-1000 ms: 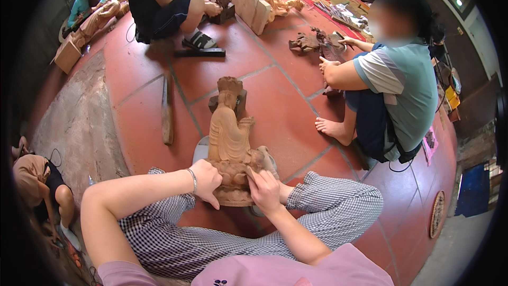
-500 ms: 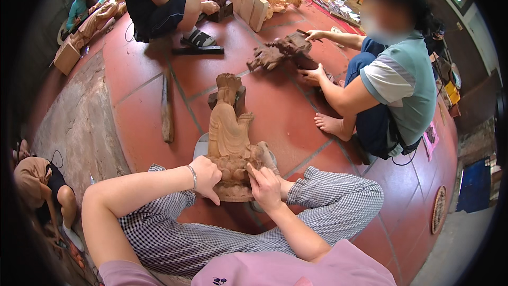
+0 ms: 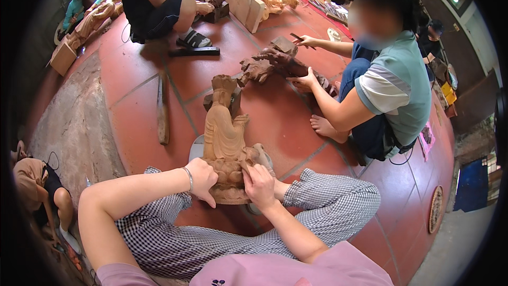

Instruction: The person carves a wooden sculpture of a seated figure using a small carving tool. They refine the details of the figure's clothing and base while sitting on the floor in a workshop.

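Note:
A carved wooden statue (image 3: 225, 132) of a seated, robed figure stands upright between my bent legs, its rounded base toward me. My left hand (image 3: 202, 179), with a bracelet at the wrist, wraps the left side of that base, thumb pointing down. On the base's right side, my right hand (image 3: 259, 184) has its fingers bent together against the carving. A small brownish edge shows at those fingertips; what they pinch is too small to make out. Behind the statue's head sits a dark block (image 3: 235, 100), partly hidden.
At the right a squatting person (image 3: 391, 85) holds a dark wood carving (image 3: 275, 63) and a thin tool. A wooden stick (image 3: 163, 108) lies on the red tiles at left. Farther back are a thick wooden block (image 3: 245, 6), a dark bar (image 3: 194, 52) and other people.
My right hand's fingers have drawn in from a more stretched pose at the base. My left hand keeps its place. The person at right has shifted the dark carving and raised the thin tool.

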`<state>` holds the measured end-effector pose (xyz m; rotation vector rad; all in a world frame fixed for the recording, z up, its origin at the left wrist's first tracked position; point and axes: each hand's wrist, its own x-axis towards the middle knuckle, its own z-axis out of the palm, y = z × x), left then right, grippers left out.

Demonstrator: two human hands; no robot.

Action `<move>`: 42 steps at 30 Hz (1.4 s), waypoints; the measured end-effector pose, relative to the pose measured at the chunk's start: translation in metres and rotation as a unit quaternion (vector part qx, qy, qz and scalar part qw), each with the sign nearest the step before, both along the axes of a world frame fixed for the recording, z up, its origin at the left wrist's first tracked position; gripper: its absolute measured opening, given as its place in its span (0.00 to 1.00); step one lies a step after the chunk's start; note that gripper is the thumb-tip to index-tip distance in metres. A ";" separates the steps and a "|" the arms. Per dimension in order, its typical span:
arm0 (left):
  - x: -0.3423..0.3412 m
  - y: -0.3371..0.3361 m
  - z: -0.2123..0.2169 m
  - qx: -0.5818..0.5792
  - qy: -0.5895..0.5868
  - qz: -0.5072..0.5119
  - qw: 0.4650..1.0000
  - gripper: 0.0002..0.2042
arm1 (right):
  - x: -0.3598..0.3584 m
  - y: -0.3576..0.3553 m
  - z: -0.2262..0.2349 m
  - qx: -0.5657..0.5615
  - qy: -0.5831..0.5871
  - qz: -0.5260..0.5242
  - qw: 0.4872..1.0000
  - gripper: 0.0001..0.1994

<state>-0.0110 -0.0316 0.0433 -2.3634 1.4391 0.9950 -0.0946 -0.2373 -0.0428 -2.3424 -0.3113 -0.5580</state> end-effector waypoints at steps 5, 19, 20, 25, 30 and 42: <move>-0.003 0.003 0.000 0.001 -0.004 0.006 1.000 0.41 | -0.018 -0.008 0.004 -0.010 0.021 0.008 1.000 0.15; -0.001 0.000 -0.002 -0.009 -0.003 0.003 1.000 0.41 | -0.005 -0.008 0.000 -0.006 0.001 0.002 1.000 0.17; -0.002 -0.003 -0.005 -0.012 -0.001 0.001 1.000 0.40 | -0.002 -0.008 -0.001 -0.008 -0.004 -0.007 1.000 0.19; -0.005 0.007 -0.016 -0.043 -0.017 0.005 0.999 0.39 | -0.016 -0.007 0.005 -0.032 0.021 -0.006 0.999 0.11; -0.002 0.006 -0.015 -0.036 -0.024 -0.005 0.999 0.39 | -0.001 -0.002 0.000 -0.012 -0.015 -0.022 1.000 0.17; -0.004 0.008 -0.017 -0.043 -0.034 -0.005 0.998 0.39 | -0.012 -0.005 0.007 -0.058 0.003 -0.027 0.998 0.18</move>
